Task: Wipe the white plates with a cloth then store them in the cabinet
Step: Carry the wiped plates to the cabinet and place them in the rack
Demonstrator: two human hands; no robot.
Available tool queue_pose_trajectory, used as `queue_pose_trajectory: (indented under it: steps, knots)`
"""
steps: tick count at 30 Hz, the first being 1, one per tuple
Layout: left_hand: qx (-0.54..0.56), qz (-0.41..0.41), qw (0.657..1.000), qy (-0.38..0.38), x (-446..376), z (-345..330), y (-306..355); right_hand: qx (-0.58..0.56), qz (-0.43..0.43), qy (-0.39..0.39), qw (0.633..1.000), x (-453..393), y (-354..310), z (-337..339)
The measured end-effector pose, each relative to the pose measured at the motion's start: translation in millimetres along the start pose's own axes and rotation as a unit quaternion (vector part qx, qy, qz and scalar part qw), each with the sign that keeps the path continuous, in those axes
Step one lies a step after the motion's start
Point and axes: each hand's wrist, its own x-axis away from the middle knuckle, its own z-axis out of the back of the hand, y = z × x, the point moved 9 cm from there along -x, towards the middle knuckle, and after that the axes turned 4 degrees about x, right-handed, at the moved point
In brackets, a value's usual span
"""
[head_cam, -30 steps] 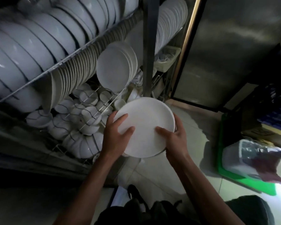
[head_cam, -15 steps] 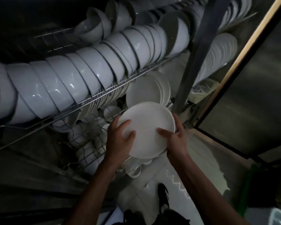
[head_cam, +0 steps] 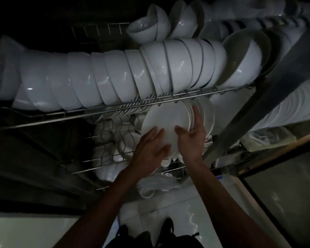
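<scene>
The round white ceramic plate (head_cam: 164, 122), earlier held clear, is now being pressed into the wire cabinet rack (head_cam: 115, 111) by open left (head_cam: 150, 147) and right hands (head_cam: 191, 138); storing is nearly finished.

Dim, motion-blurred, wide-angle warp, small glints

I see a commercial kitchen dish store: wire racks (head_cam: 115, 111) packed with nested white bowls (head_cam: 132, 74) and upright plates (head_cam: 293, 104).
</scene>
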Motion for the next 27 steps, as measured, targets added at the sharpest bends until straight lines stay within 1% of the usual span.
queue_pose_trajectory:
  steps: [5,11,16,21,27]
  knots:
    - [0.037,0.019,0.999,-0.022,-11.6,-14.8,-2.6,0.069,0.062,-0.028,0.995,-15.8,-0.2,-11.7]
    - [0.059,0.044,0.995,-0.071,-21.3,-35.9,-8.6,0.095,0.067,-0.033,0.993,-26.1,10.7,-14.7]
    - [0.077,0.051,0.994,-0.064,-28.2,-38.0,-15.6,0.115,0.061,-0.028,0.991,-30.8,18.4,-17.8]
    - [0.072,0.041,0.995,-0.056,-32.1,-40.1,-18.1,0.129,0.065,-0.018,0.989,-30.7,22.5,-19.5]
    - [0.128,0.052,0.989,-0.056,-33.0,-36.5,-29.4,0.133,0.073,-0.028,0.988,-23.6,24.9,-26.7]
